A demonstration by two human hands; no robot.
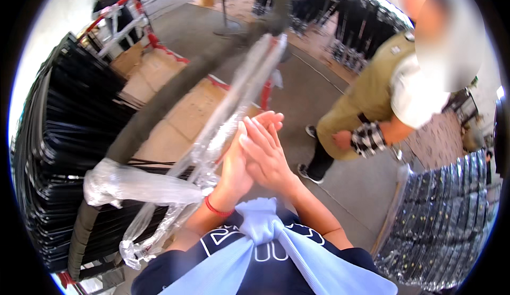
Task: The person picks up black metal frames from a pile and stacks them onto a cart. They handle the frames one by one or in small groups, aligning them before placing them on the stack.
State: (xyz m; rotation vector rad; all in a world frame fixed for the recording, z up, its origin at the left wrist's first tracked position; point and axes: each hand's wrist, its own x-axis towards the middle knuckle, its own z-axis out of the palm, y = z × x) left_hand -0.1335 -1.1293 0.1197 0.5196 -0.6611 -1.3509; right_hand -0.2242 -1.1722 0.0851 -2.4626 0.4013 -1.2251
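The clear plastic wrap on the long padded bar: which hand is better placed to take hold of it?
Probably the left hand. It lies on the side next to the clear plastic wrap on the padded bar, nearly touching it. The right hand is pressed against the left, farther from the wrap.

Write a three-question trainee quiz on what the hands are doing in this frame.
1. True or false: the left hand and right hand are pressed together.
2. What wraps the long dark padded bar? A) clear plastic film B) red tape C) paper
3. On which wrist is the red band?

Key: 1 true; 2 A; 3 left.
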